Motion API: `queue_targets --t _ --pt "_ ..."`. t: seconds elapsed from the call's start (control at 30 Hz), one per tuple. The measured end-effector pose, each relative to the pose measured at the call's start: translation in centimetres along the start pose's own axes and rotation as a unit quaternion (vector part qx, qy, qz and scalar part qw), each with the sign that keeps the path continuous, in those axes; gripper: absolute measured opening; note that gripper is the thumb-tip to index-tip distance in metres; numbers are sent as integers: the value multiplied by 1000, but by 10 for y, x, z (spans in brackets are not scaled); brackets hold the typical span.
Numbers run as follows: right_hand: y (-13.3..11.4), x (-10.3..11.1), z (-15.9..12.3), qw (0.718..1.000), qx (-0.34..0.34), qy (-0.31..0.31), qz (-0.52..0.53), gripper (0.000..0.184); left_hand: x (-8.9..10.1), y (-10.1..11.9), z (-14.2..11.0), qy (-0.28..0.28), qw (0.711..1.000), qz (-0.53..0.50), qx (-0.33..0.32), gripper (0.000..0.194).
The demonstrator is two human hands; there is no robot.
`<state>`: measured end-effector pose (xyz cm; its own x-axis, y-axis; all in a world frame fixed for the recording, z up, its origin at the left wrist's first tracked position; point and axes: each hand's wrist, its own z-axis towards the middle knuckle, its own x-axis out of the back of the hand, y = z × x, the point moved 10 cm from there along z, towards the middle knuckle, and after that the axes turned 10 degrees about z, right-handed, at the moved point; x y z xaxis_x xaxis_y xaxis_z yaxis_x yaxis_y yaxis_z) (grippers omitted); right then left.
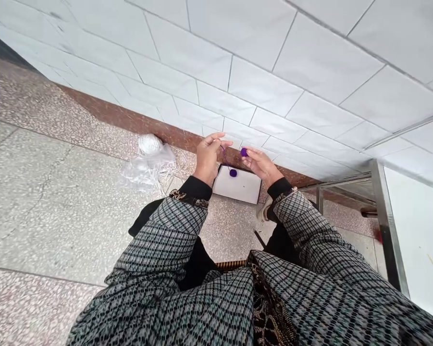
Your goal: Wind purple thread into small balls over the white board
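Observation:
My left hand (208,156) pinches a thin purple yarn (224,154) between thumb and fingertips, the other fingers partly stretched out. From that hand the yarn runs down to a small purple yarn ball (233,173). This ball shows against a white board or shallow tray with a dark edge (238,189); I cannot tell if it rests there or hangs above. To the right, the fingertips of my right hand (261,166) close on another purple piece, a small round yarn ball (244,152). The two hands are apart, in front of the wall's base.
A white yarn ball (150,143) and a clear plastic bag (147,168) with loose white strands lie on the speckled floor at left. The tiled wall (202,67) rises close ahead. At right stands a metal-framed table (385,226) with a white top.

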<state>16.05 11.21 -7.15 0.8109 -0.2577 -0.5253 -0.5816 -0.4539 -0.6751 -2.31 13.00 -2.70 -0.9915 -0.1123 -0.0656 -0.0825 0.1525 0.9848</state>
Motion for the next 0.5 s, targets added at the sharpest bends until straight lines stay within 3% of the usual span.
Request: queue_targets --t 0.13,0.2,0.3,0.5 --pt "-21 -37 -24 993 -19 -108 37 5 -9 8 -5 -14 999 -8 -40 23" --pt "-28 -47 -33 988 -18 -149 44 18 -15 15 -7 -26 996 -10 -79 28" --pt "-28 -49 -39 984 -26 -172 43 32 -22 19 -10 -41 993 -15 -110 31" --pt "-1 -47 -39 973 -89 -210 25 46 -36 15 -17 -99 988 2 -122 31"
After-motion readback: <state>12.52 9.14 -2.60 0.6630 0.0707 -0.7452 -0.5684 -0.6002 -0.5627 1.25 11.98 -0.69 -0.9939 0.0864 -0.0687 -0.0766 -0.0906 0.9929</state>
